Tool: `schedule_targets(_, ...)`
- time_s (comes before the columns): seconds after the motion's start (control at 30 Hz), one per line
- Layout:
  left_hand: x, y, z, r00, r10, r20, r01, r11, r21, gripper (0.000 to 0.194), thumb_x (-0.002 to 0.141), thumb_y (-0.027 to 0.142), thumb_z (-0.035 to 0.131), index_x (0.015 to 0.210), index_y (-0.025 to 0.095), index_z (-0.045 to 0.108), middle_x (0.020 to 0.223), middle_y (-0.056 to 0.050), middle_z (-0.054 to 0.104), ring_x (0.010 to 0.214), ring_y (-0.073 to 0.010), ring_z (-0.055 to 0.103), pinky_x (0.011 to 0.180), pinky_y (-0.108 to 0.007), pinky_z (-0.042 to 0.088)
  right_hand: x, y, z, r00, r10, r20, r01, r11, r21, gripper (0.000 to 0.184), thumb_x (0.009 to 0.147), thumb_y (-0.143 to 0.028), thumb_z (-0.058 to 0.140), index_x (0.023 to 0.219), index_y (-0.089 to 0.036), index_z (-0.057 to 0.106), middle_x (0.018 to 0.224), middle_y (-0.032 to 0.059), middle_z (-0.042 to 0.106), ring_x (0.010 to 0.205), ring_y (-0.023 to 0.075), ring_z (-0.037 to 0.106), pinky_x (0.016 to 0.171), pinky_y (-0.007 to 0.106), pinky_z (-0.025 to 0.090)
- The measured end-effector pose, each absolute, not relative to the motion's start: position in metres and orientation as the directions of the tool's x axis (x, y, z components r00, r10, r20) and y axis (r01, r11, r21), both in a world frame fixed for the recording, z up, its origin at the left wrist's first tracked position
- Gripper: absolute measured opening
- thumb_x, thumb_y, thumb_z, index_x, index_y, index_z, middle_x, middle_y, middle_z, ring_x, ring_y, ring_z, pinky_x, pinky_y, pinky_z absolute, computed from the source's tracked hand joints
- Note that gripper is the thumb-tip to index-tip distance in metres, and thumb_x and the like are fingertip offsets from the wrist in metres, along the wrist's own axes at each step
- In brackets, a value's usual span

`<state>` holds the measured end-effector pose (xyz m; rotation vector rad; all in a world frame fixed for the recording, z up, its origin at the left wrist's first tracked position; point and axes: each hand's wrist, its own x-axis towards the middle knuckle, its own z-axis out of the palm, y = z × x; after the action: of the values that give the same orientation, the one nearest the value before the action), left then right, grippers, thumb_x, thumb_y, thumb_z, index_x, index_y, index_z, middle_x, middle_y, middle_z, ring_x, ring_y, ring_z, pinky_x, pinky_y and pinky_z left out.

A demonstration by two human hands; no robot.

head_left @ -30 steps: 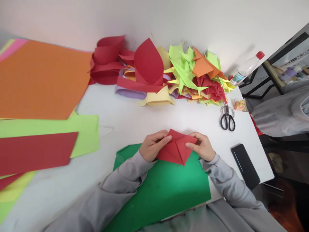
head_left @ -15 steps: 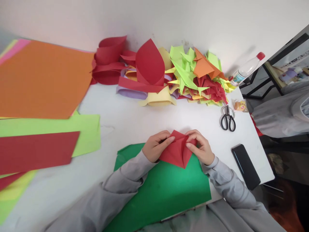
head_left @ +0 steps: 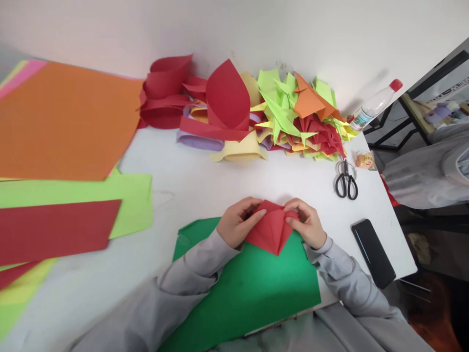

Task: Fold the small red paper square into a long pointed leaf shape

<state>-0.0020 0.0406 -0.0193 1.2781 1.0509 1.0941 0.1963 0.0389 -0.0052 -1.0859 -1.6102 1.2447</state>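
A piece of red folded paper (head_left: 271, 230) is held between my two hands, with creases running down to a point at its near end. My left hand (head_left: 240, 222) pinches its left side, thumb on top and the other fingers curled behind. On the right side, my right hand (head_left: 307, 224) grips the paper's edge between thumb and fingers. Under the paper lies a green sheet (head_left: 242, 293), which reaches to the table's front edge and is partly covered by my left sleeve.
Large orange (head_left: 69, 122) and dark red sheets (head_left: 54, 232) lie at the left. Rolled red paper shapes (head_left: 229, 98) and a pile of folded paper pieces (head_left: 293, 115) line the wall. Scissors (head_left: 346, 181), a phone (head_left: 373, 253), a wrapped snack (head_left: 364, 160) and a bottle (head_left: 372, 108) are at the right.
The folded flap on the red paper lies flatter, and its near point has shifted slightly left. My right hand has moved a little to the right along the edge.
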Motion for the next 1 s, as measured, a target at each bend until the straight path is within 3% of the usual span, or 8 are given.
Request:
schedule_targets(0.23,0.000,0.037,-0.013,0.228,0.970,0.090,0.230,-0.143,0.963,0.026,0.076,0.036,0.063,0.092,0.016,0.062,0.086,-0.006,0.067,0.079,-0.0194,0.061,0.074,-0.031,0.048,0.195,0.038,0.001,-0.377,0.911,0.167,0.251,0.275,-0.928,0.025,0.082,-0.020,0.053,0.102,-0.024,0.067,0.097,0.0064,0.060,0.089,0.0188,0.057,0.079,0.034,0.046)
schedule_targets(0.4,0.001,0.036,-0.012,0.211,0.973,0.095,0.291,-0.155,0.944,0.023,0.073,0.030,0.060,0.091,0.015,0.062,0.084,-0.007,0.066,0.078,-0.0206,0.061,0.075,-0.033,0.049,0.193,0.034,0.003,-0.378,0.897,0.229,0.276,0.345,-0.897,0.029,0.084,-0.019,0.052,0.110,-0.025,0.066,0.101,0.0075,0.059,0.094,0.0194,0.057,0.084,0.036,0.046)
schedule_targets(0.73,-0.009,0.034,-0.029,0.281,0.948,0.147,-0.081,-0.130,0.988,0.054,0.068,0.018,0.061,0.121,0.014,0.053,0.123,-0.016,0.060,0.113,-0.0293,0.055,0.100,-0.043,0.041,0.201,0.040,0.002,-0.205,0.960,0.190,0.211,0.233,-0.949,0.024,0.082,-0.026,0.058,0.104,-0.026,0.069,0.098,0.0067,0.060,0.095,0.0212,0.057,0.086,0.038,0.045)
schedule_targets(0.9,-0.007,0.036,-0.030,0.258,0.959,0.117,-0.118,-0.088,0.989,0.061,0.065,0.010,0.056,0.125,0.016,0.050,0.121,-0.014,0.059,0.110,-0.0265,0.056,0.099,-0.041,0.042,0.204,0.043,-0.002,-0.146,0.978,0.146,0.127,0.165,-0.978,0.025,0.080,-0.021,0.059,0.102,-0.027,0.070,0.099,0.0050,0.062,0.097,0.0204,0.057,0.089,0.037,0.043)
schedule_targets(1.0,-0.006,0.038,-0.028,0.235,0.959,0.158,-0.126,-0.131,0.983,0.050,0.064,0.008,0.053,0.113,0.017,0.059,0.113,-0.012,0.059,0.107,-0.0251,0.056,0.096,-0.039,0.043,0.204,0.043,-0.002,-0.143,0.979,0.146,0.131,0.165,-0.978,0.027,0.079,-0.018,0.059,0.101,-0.028,0.070,0.098,0.0039,0.062,0.097,0.0195,0.057,0.090,0.036,0.042)
